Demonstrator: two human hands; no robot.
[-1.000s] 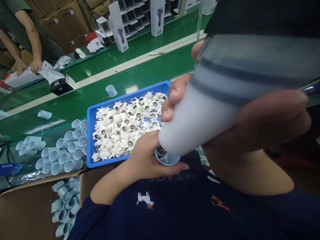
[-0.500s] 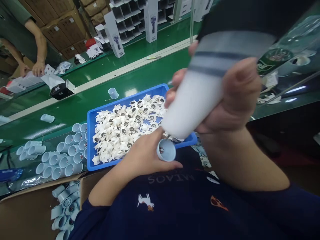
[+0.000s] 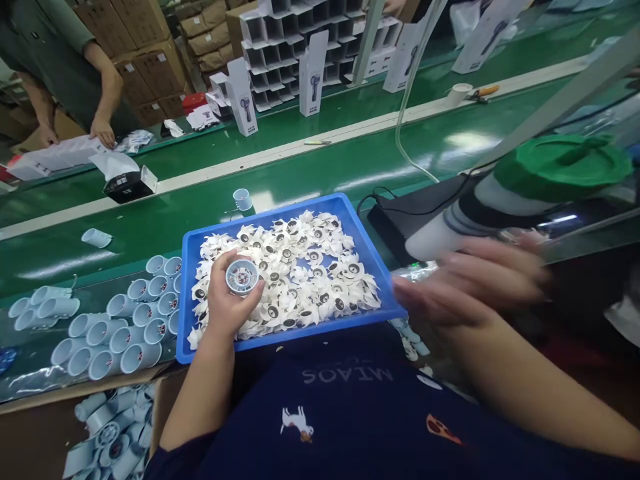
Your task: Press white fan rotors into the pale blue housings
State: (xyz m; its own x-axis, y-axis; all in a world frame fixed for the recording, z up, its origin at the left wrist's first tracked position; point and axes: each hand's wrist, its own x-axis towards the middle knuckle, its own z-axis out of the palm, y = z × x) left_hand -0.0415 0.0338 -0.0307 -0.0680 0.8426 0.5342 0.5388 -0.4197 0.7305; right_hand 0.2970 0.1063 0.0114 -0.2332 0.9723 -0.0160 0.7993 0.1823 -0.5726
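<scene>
My left hand (image 3: 227,293) is wrapped round a light-blue cylindrical housing (image 3: 243,275), held over the left part of a blue tray (image 3: 320,327). Its open end faces me and shows a ring-like part with reddish spots inside. White fan impellers (image 3: 285,293) with dark round hubs are heaped in the tray. Off the tray's right side, my right hand (image 3: 475,280) is smeared by motion. Just above its fingers is a white cylindrical tool (image 3: 435,233) with dark bands and a green top; whether the fingers touch it is unclear.
Several blue housings (image 3: 130,327) stand grouped left of the tray; more lie in a carton (image 3: 107,433) below. One housing (image 3: 243,199) sits behind the tray. A tissue box (image 3: 131,183) and white boxes (image 3: 314,77) are farther back. A co-worker's hands (image 3: 103,131) handle boxes at upper left.
My left hand has carried the housing left and away from me, over the tray. The right hand and the white tool have moved right, away from the housing.
</scene>
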